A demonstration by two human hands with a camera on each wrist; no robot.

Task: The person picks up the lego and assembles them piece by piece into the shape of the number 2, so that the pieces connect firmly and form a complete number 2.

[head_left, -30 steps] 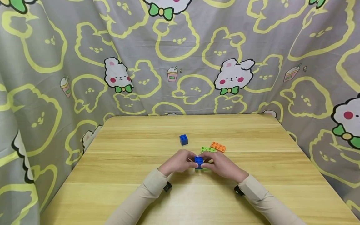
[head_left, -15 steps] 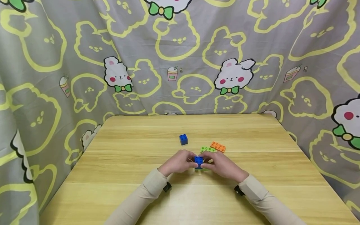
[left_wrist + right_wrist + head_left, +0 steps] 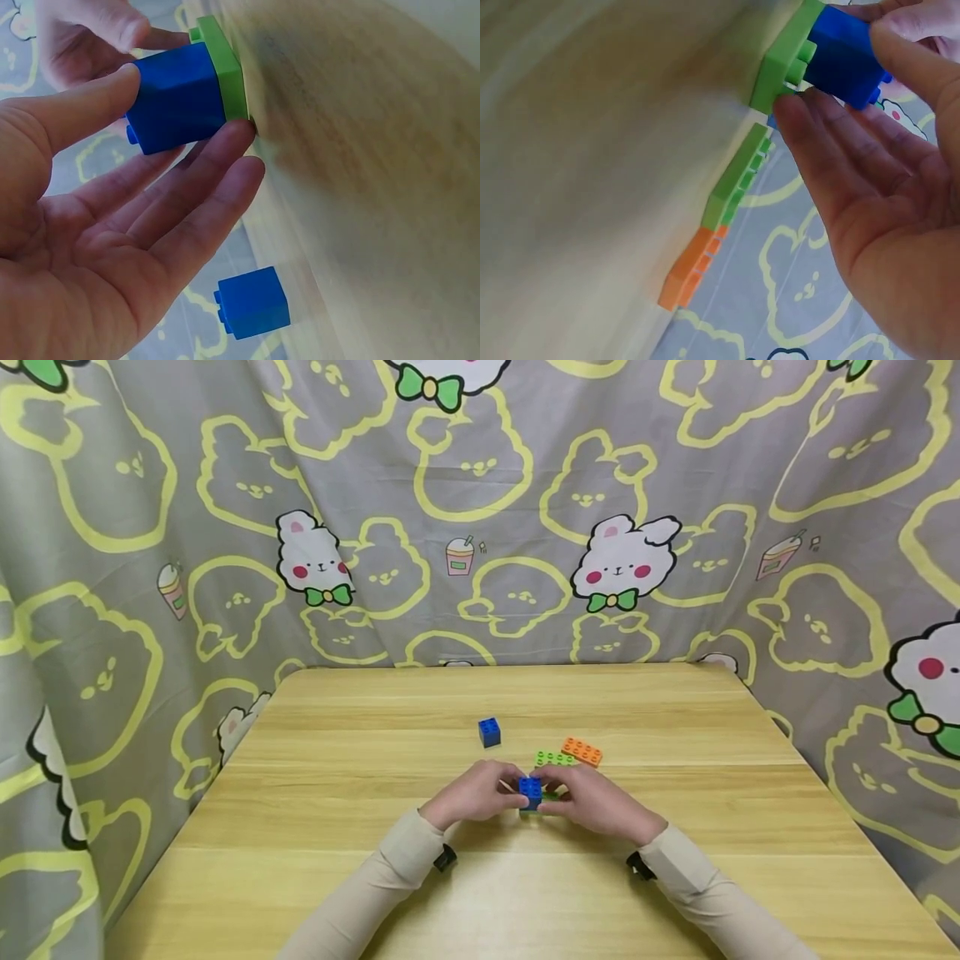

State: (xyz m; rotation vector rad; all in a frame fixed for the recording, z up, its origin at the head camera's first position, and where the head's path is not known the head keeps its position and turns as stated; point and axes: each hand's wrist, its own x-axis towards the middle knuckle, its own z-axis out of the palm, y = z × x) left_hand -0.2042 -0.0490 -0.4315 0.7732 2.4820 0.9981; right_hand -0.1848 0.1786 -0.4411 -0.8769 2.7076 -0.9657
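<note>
A square blue building brick (image 3: 530,791) sits on the left part of a light green building brick (image 3: 223,67), which stands on the table. My left hand (image 3: 476,793) holds the blue brick, thumb (image 3: 112,90) on its near side and fingers behind. My right hand (image 3: 600,806) is at the right, fingers loosely bent. In the left wrist view its thumb (image 3: 133,34) looks slightly apart from the blue brick. Green studs (image 3: 799,69) show beside the blue brick in the right wrist view, with fingertips (image 3: 786,112) close to the green brick; contact is hard to tell.
Another blue brick (image 3: 490,732) stands farther back, left of centre. Behind my right hand lie a second light green brick (image 3: 553,759) and an orange brick (image 3: 582,751), end to end. A patterned grey curtain (image 3: 517,485) borders the wooden table (image 3: 360,735).
My right thumb has shifted slightly down and away from the blue brick, and more of the green brick shows between the fingers. My left hand and the other bricks stay in place.
</note>
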